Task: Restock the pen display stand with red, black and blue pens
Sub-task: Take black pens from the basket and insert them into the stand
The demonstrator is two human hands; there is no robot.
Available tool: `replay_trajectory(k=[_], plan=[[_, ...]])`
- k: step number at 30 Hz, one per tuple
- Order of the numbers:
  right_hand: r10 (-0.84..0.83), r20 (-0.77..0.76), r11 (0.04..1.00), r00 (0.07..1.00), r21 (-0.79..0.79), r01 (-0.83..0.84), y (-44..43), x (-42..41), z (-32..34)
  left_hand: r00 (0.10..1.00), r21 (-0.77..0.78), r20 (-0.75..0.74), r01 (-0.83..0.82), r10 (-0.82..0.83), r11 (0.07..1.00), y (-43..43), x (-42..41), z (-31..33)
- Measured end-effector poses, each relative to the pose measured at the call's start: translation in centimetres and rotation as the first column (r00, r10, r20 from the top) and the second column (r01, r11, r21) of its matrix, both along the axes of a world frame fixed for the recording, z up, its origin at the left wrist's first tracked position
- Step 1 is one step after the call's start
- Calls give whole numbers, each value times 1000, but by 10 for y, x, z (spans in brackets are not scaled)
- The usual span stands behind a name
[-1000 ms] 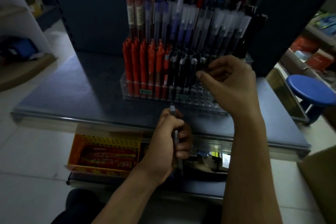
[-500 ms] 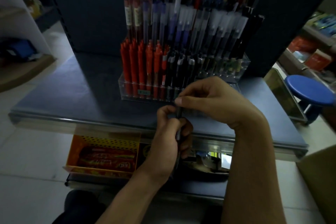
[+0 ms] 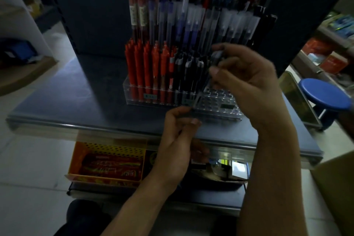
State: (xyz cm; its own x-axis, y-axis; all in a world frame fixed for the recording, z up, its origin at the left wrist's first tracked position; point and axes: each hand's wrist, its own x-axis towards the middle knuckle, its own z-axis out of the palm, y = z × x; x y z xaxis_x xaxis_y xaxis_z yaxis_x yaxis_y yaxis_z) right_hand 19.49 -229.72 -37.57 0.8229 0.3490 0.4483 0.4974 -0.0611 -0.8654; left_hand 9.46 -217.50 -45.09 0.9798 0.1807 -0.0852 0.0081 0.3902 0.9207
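A clear tiered pen display stand (image 3: pixel 226 108) sits on the dark shelf. Its front row holds red pens (image 3: pixel 145 71) on the left and black pens (image 3: pixel 188 74) in the middle; its right holes are empty. Taller clear-capped pens fill the rows behind. My right hand (image 3: pixel 247 82) pinches a black pen (image 3: pixel 206 82) that slants down toward the front row, just right of the black pens. My left hand (image 3: pixel 178 143) grips a small bunch of dark pens below the stand's front edge; most of the bunch is hidden in my fist.
The shelf's metal front edge (image 3: pixel 115 127) runs below the stand. Under it sit an orange perforated tray (image 3: pixel 107 161) and a box of small goods (image 3: pixel 229 168). A blue stool (image 3: pixel 323 96) stands at right, with a cardboard box (image 3: pixel 337 188) at the lower right.
My right hand has drawn one pen from the bunch in my left hand and lifted it up to the stand's front row. My left hand stays put.
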Motion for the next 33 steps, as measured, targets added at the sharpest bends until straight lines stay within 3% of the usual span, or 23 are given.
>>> replay_trajectory(k=[6,10,16,24,30,33], plan=[[-201,220,978,955,92,185,2,9,-2,999,14,-23,-37,37,999,1,0,1],[-235,212,972,948,54,229,5,14,-11,999,41,-28,-29,30,999,1,-1,-1],[-233,167,954,958,-151,259,11,17,-26,999,40,-37,-29,30,999,1,1,-3],[-281,144,937,949,-172,304,12,17,-29,1000,78,-10,2,-2,997,4,-1,-4],[-248,170,903,954,-315,291,8,13,-32,996,243,64,39,-56,969,19,-8,-13],[-230,227,875,946,-377,303,3,2,-36,987,380,160,-40,-23,924,29,-19,-13]])
